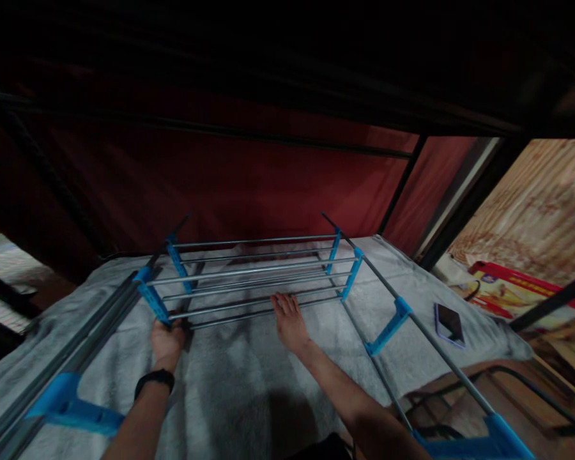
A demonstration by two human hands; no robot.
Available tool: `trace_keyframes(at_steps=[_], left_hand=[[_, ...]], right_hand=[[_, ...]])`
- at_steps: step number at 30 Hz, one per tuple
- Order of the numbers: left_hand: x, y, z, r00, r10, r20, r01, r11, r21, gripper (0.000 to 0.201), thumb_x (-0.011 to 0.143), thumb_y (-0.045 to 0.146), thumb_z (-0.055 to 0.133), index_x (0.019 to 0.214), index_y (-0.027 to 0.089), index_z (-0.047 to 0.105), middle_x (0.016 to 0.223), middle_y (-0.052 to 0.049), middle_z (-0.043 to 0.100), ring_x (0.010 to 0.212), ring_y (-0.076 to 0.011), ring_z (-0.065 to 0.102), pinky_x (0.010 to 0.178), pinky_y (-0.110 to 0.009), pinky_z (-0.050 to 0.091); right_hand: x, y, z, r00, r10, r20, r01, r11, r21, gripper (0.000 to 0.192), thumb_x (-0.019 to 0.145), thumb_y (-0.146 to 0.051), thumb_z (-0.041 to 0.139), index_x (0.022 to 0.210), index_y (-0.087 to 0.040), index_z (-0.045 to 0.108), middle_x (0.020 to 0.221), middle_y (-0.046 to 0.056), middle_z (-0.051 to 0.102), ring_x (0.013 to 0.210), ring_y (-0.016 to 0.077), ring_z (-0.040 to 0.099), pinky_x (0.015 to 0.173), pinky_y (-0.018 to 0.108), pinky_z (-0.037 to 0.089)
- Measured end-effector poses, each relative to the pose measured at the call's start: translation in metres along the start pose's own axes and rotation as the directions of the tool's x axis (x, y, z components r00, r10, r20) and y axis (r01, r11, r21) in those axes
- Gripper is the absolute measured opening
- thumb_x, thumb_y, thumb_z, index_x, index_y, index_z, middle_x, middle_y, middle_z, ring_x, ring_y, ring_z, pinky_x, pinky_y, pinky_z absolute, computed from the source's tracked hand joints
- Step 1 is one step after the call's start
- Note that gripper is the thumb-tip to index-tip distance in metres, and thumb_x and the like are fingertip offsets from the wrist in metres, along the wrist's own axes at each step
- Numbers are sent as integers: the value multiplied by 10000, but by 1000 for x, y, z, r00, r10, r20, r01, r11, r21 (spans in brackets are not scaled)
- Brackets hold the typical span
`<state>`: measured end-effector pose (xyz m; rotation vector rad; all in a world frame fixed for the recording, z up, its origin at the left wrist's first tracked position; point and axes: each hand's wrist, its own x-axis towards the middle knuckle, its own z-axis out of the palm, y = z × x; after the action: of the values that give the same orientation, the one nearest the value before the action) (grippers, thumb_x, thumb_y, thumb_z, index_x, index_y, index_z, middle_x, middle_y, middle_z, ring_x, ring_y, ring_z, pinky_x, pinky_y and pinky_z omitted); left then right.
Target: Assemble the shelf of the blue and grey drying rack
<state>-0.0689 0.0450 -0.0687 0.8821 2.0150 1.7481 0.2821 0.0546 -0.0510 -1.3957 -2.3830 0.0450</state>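
Fingers of our left hand [167, 340] curl round the near-left blue plastic connector [152, 300] of the shoe rack shelf [253, 275], gripping it; a black wristband [154, 378] sits on that wrist. Our right hand [290, 322] lies flat and open, fingertips touching the nearest steel rod [230, 308], holding nothing. We judge assembly partway: one tier of rods is seated between its connectors on the grey fabric [230, 383], while further connectors on the side poles [412, 326] carry no rods yet. A phone [449, 323] lies on the fabric to the right. No brand or label legible; print on the red box [517, 287] too blurred to read
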Motion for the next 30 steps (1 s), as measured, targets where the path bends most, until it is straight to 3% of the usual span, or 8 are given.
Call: trace_keyframes(at_steps=[7,12,15,18,21,25,30], left_hand=[[-7,18,-2,998,-54,-12,54,998,20,191,633,217,621,815,228,566,668,6,594,634,-192,562,578,-286,453],[-18,34,-3,994,-104,17,105,994,-20,186,648,185,606,817,240,553,610,20,572,559,-186,538,535,-281,457],[-22,35,-4,997,-82,-16,82,996,-25,212,667,201,622,870,239,579,667,12,610,642,-204,600,638,-308,535],[-24,39,-3,996,18,-83,-24,997,-73,347,663,174,612,1005,236,613,804,-10,652,840,-230,666,855,-349,578],[-22,48,-2,988,101,-118,-118,983,-143,439,655,153,615,1087,229,627,876,-24,657,899,-235,663,930,-357,566],[-12,60,-1,990,88,-112,-106,980,-169,344,695,171,620,1034,230,635,849,-16,642,852,-226,641,920,-362,557],[-5,61,-1,984,116,-131,-142,969,-202,197,792,231,641,989,243,641,977,-61,697,995,-246,657,983,-368,530]], right_hand=[[2,-13,4,995,54,-87,-51,998,33,627,970,-105,470,1596,-129,498,1633,162,501,1529,278,402,1299,504,333],[11,-25,-12,991,-31,-130,40,997,65,605,975,-73,422,1550,-205,555,1587,127,542,1451,261,465,1234,471,396],[29,-35,-23,987,-54,-149,62,997,49,575,1004,-95,399,1553,-184,545,1588,139,530,1438,270,462,1224,456,369],[51,-46,-33,990,-84,-109,85,996,3,568,1018,-90,376,1559,-179,526,1568,155,545,1426,273,462,1213,459,334],[69,-56,-42,992,-115,-49,113,993,-32,555,1043,-106,358,1575,-182,496,1465,160,615,1342,265,526,1222,488,289],[86,-63,-50,991,-129,31,131,989,-64,455,1087,-189,388,1511,-199,554,1332,141,662,1220,254,594,1168,423,353],[98,-60,-52,982,-161,99,168,983,-73,291,1098,-262,452,1289,-231,670,1267,122,663,1200,247,603,1060,337,434]])
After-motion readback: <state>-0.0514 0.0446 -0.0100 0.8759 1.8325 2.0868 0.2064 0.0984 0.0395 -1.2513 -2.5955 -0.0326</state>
